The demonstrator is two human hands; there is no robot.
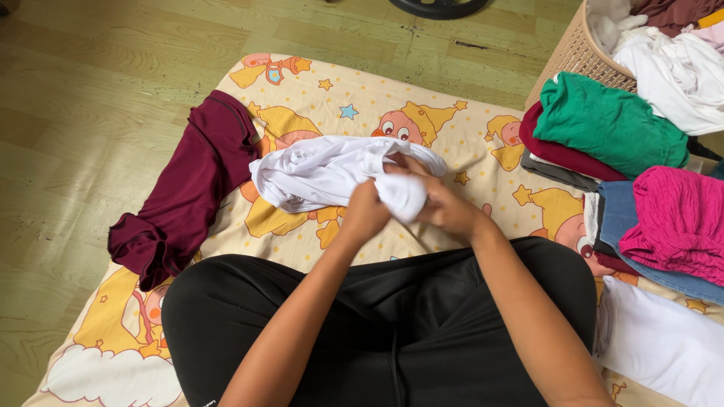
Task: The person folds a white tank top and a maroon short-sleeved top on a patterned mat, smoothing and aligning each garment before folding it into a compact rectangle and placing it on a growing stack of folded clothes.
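Note:
A crumpled white garment (320,172) lies on the cartoon-printed yellow mat (377,102) in front of my crossed legs in black trousers. My left hand (364,213) and my right hand (446,207) both grip a bunched end of that white garment, close together, just above my knees. The rest of the cloth trails away to the left over the mat.
A maroon garment (188,188) lies at the mat's left edge. At right sit folded stacks: green on dark red (603,124), pink on denim (675,222), and a white cloth (664,343). A woven basket (577,53) of clothes stands on the wooden floor (98,68).

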